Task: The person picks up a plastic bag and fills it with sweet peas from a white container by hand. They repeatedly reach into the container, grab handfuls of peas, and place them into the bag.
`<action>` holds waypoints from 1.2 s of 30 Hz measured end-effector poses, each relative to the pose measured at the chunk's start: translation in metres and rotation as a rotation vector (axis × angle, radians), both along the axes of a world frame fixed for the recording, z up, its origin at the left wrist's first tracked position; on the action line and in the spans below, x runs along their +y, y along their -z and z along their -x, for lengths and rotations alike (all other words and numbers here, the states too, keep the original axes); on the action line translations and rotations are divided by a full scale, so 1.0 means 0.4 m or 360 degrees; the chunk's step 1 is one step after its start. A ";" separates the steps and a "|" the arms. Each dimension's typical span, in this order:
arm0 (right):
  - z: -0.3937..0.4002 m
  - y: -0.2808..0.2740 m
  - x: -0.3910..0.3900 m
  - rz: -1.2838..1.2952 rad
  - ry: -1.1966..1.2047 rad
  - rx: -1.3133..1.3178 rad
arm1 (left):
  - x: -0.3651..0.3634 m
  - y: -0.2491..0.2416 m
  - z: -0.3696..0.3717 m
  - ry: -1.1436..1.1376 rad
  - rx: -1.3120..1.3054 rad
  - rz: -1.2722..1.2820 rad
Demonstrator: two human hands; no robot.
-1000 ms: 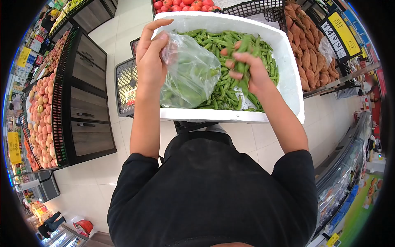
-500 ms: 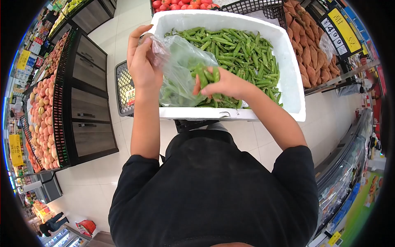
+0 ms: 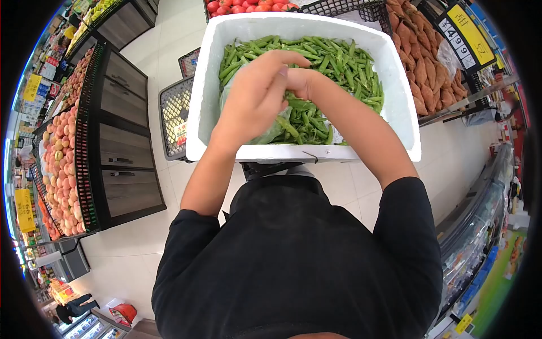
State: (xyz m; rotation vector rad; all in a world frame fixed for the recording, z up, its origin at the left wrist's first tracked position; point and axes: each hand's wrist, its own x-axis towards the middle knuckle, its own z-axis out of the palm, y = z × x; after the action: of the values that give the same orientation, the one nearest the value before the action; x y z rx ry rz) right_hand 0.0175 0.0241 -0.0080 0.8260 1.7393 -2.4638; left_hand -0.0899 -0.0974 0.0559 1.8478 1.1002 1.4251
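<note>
A white foam box (image 3: pixel 402 113) in front of me holds a heap of green pea pods (image 3: pixel 344 65). Over its left half, my left hand (image 3: pixel 251 93) is closed on a clear plastic bag (image 3: pixel 270 134); most of the bag is hidden beneath that hand. Some pods show at the bag's lower right side. My right hand (image 3: pixel 300 83) meets the left one at the fingertips, above the pods. Its fingers are mostly covered by the left hand, so what they hold cannot be seen.
Tomatoes (image 3: pixel 248 7) lie beyond the box, and sweet potatoes (image 3: pixel 426 76) to its right beside a yellow price sign (image 3: pixel 470 31). A black crate (image 3: pixel 174 107) stands close on the left. Farther left is a peach stand (image 3: pixel 61 164).
My left hand has moved right and inward with the bag, over the pods. My right hand, which held pea pods, has moved up and slightly right to meet it.
</note>
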 end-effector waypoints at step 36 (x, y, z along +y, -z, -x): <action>-0.182 0.140 -0.049 -0.1772 -0.0094 -0.0739 | -0.055 0.106 0.192 0.0217 -0.1501 -0.0123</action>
State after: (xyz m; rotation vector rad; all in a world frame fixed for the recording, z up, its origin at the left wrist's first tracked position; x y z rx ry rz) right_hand 0.0904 0.0044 -0.0641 1.1784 2.7329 -0.9350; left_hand -0.1666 -0.1193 0.0136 1.0110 0.4301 1.9377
